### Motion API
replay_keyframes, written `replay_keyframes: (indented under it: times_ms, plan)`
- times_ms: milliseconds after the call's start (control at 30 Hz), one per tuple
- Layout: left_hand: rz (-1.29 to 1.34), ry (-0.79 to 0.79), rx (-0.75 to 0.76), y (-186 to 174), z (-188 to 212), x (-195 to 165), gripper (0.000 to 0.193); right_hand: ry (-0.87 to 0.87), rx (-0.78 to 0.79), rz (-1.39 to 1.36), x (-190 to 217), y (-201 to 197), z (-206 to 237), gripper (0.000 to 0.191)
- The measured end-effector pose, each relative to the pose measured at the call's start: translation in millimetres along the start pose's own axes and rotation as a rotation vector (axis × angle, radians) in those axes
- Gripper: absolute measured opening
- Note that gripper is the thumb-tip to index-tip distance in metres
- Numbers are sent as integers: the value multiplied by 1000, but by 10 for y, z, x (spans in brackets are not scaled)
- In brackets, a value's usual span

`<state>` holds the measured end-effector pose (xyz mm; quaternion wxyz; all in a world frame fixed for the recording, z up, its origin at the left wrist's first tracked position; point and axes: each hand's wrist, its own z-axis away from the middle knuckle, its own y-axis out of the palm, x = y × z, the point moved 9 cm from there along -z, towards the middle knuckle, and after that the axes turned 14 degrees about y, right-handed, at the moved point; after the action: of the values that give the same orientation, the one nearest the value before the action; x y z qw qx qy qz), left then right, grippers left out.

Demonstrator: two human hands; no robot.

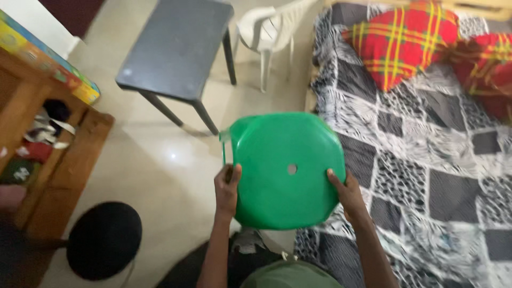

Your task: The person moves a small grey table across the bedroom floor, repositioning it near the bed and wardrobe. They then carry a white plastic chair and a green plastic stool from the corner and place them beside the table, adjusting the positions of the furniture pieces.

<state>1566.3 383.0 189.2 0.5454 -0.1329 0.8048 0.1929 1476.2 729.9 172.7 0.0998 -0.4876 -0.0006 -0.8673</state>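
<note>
Two hands, the left hand (226, 191) and the right hand (348, 193), gripped one green plastic stool (285, 169), which had one small hole in its seat. One dark grey table (178, 48) stood on the floor, with one white plastic chair (269, 29) beside it. One bed with a black-and-white patchwork cover (426, 160) carried two red plaid pillows (405, 40). There was one round black object (104, 240) and one wooden shelf unit (64, 160).

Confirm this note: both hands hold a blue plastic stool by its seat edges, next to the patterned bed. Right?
Not quite. The plastic stool is green, not blue, as the head view shows. The rest stands: the left hand and right hand grip its seat edges, next to the patterned bed.
</note>
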Motion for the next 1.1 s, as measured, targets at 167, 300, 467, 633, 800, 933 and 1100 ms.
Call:
replay_keyframes:
  times_ms: [167, 300, 467, 633, 800, 933, 1100]
  plan:
    - [-16, -105, -113, -797, -353, 331, 51, 171, 4, 217, 213, 822, -563, 81]
    - [-126, -190, -143, -1155, -716, 561, 47, 149, 23, 236, 352, 1294, -949, 81]
    - [-107, -326, -134, -1189, -1043, 917, 38, 207, 50, 169, 144, 1504, -1456, 86]
    - [-252, -388, -174, -1087, -1204, 1160, 45, 220, 129, 119, -44, 1436, -1867, 90]
    - [-229, -528, -200, -776, -1318, 1457, 47, 258, 181, 150, -148, 1146, -2332, 88]
    - [-98, -442, -197, -402, -1584, 1537, 45, 217, 259, 171, 95, 937, -2869, 87]
    - [-49, -448, -331, -168, -1594, 1509, 42, 228, 394, 281, 509, 958, -3282, 93]
